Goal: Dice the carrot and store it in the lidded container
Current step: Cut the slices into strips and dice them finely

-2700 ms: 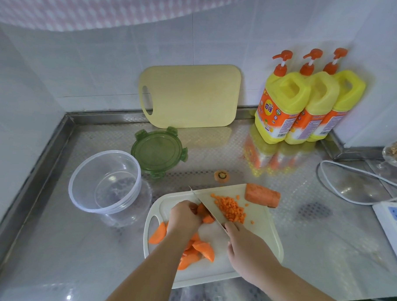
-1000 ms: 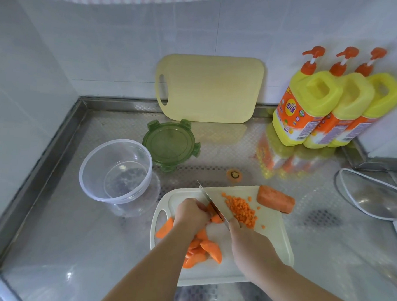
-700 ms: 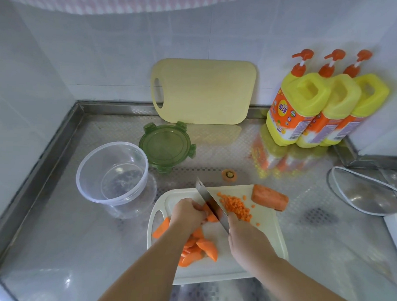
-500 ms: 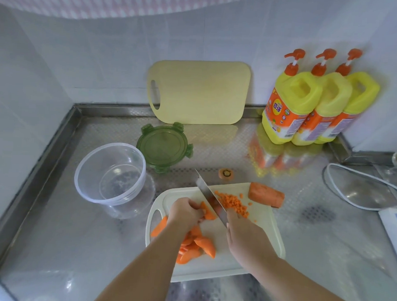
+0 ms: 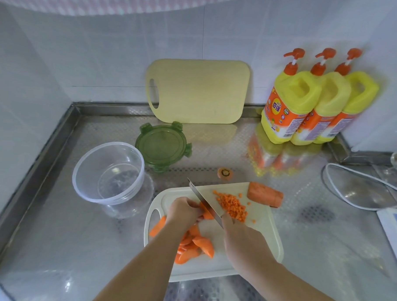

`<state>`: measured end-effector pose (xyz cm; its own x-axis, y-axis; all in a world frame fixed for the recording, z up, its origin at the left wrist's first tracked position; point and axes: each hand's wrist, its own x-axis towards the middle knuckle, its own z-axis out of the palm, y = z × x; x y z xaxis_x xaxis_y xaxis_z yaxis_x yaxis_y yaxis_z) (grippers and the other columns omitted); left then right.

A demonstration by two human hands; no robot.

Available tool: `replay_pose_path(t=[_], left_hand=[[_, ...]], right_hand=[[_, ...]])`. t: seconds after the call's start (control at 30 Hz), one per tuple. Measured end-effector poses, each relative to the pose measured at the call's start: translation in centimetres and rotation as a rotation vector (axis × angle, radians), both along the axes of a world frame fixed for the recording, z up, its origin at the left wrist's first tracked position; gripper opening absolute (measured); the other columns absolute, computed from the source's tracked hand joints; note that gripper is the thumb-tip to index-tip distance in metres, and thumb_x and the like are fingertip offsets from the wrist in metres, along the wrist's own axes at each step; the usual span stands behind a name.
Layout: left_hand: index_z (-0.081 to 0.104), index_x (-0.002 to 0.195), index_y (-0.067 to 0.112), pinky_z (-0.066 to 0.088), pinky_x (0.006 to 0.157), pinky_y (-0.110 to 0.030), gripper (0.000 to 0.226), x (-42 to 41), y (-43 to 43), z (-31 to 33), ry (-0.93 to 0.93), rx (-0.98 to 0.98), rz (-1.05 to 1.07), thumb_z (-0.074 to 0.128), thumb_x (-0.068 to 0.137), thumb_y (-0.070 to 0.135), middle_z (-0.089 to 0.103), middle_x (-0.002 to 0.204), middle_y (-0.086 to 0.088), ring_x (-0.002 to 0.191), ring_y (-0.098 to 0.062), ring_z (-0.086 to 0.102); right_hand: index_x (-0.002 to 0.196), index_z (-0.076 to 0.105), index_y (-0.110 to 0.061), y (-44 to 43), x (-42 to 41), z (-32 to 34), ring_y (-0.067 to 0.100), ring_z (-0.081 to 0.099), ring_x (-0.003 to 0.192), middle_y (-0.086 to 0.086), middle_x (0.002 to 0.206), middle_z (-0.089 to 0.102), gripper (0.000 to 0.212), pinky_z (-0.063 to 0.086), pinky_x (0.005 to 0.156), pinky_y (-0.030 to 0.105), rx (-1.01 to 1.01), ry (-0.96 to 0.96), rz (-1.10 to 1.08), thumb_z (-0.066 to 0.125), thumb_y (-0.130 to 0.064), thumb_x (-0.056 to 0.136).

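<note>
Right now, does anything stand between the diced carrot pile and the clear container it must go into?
Yes. On the white board, the knife and the left hand holding a carrot piece lie between the diced carrot pile and the clear container. The container's mouth is open; its green lid lies aside.

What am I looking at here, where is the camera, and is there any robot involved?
No robot: these are a person's two bare hands, filmed by one wide-angle camera worn on the head, looking down at a steel counter. The left hand holds a carrot piece on the white cutting board; the right hand grips a knife, its blade on that piece. Right of the blade lies diced carrot, nearer the person slices, at the board's far corner an uncut chunk. Left of the board are an empty clear container and, apart from it, its green lid. Three yellow pump bottles stand by the wall.
</note>
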<state>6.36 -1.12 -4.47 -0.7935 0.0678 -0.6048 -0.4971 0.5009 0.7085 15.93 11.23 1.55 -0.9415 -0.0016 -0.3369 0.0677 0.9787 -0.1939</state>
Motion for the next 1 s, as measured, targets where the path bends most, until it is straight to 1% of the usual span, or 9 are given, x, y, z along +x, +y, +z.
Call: replay_pose_path(t=[0.07,0.13,0.27,0.4,0.53,0.7,0.77,0.87,1.0], left_hand=[[0.065,0.037,0.023,0.047,0.063,-0.025,0.044,0.0,0.0,-0.1,0.003,0.003,-0.005,0.060,0.076,0.003,0.060,0.045,0.001,0.057,-0.018,0.053],[0.066,0.037,0.026,0.048,0.065,-0.025,0.045,-0.1,-0.1,-0.3,0.005,-0.001,-0.013,0.061,0.076,0.004,0.060,0.044,0.002,0.057,-0.017,0.054],[0.066,0.039,0.022,0.049,0.066,-0.027,0.041,-0.2,-0.2,-0.5,0.005,-0.001,-0.010,0.061,0.075,0.003,0.061,0.045,0.002,0.056,-0.018,0.054],[0.066,0.041,0.019,0.051,0.068,-0.029,0.039,-0.3,-0.2,-0.7,0.002,0.005,-0.004,0.060,0.075,0.002,0.062,0.047,0.000,0.057,-0.019,0.055],[0.064,0.050,0.017,0.054,0.072,-0.035,0.031,-0.5,-0.2,-1.1,0.001,0.007,0.002,0.061,0.077,0.001,0.062,0.048,-0.001,0.061,-0.022,0.058],[0.071,0.063,0.010,0.055,0.075,-0.037,0.019,-0.8,-0.2,-1.7,-0.010,0.017,-0.021,0.062,0.078,0.003,0.068,0.059,-0.006,0.063,-0.021,0.060],[0.073,0.066,0.010,0.055,0.076,-0.037,0.014,-0.9,-0.3,-1.9,-0.016,0.004,-0.041,0.064,0.076,0.005,0.071,0.063,-0.008,0.063,-0.022,0.063],[0.072,0.075,0.010,0.059,0.076,-0.035,0.009,-1.0,-0.3,-2.1,-0.018,-0.026,-0.036,0.064,0.076,0.006,0.072,0.066,-0.006,0.067,-0.020,0.068],[0.072,0.077,0.009,0.059,0.074,-0.034,0.009,-1.0,-0.4,-1.8,-0.013,-0.023,-0.033,0.063,0.077,0.007,0.070,0.062,-0.005,0.059,-0.016,0.062]], right_hand=[[0.141,0.026,-0.015,0.0,0.0,-0.1,0.021,0.060,0.095,0.003,0.118,0.055,0.043,0.019,0.047,0.018,0.008,-0.016,0.002,0.033,-0.007,0.099],[0.142,0.025,-0.014,-0.2,-0.1,-0.2,0.021,0.061,0.099,0.003,0.121,0.054,0.045,0.023,0.048,0.020,0.013,-0.014,0.003,0.033,-0.007,0.099],[0.141,0.026,-0.015,-0.4,-0.2,-0.1,0.019,0.061,0.098,0.002,0.118,0.055,0.043,0.037,0.064,0.024,0.012,-0.011,0.000,0.036,-0.010,0.099],[0.141,0.025,-0.014,-0.6,-0.7,0.7,0.017,0.060,0.102,0.001,0.118,0.055,0.043,0.036,0.068,0.023,-0.006,-0.014,0.008,0.036,-0.018,0.100],[0.139,0.027,-0.013,-1.1,-0.9,1.6,0.019,0.059,0.106,0.003,0.119,0.055,0.044,0.040,0.072,0.026,-0.007,-0.064,0.027,0.039,-0.028,0.099],[0.143,0.020,-0.010,-1.2,-1.0,1.8,0.021,0.060,0.100,0.005,0.121,0.054,0.050,0.035,0.061,0.025,0.074,-0.127,0.073,0.040,-0.019,0.098],[0.144,0.020,-0.009,-1.1,-1.0,1.0,0.020,0.059,0.094,0.005,0.121,0.053,0.050,0.036,0.064,0.025,0.098,-0.123,0.077,0.040,-0.014,0.098],[0.143,0.022,-0.008,-0.8,-0.9,-0.6,0.020,0.063,0.096,0.004,0.119,0.056,0.050,0.039,0.065,0.025,0.120,-0.095,0.082,0.038,-0.005,0.096],[0.141,0.023,-0.009,-0.5,-0.9,-1.5,0.018,0.063,0.092,0.002,0.116,0.057,0.048,0.040,0.064,0.024,0.084,-0.078,0.069,0.038,-0.004,0.096]])
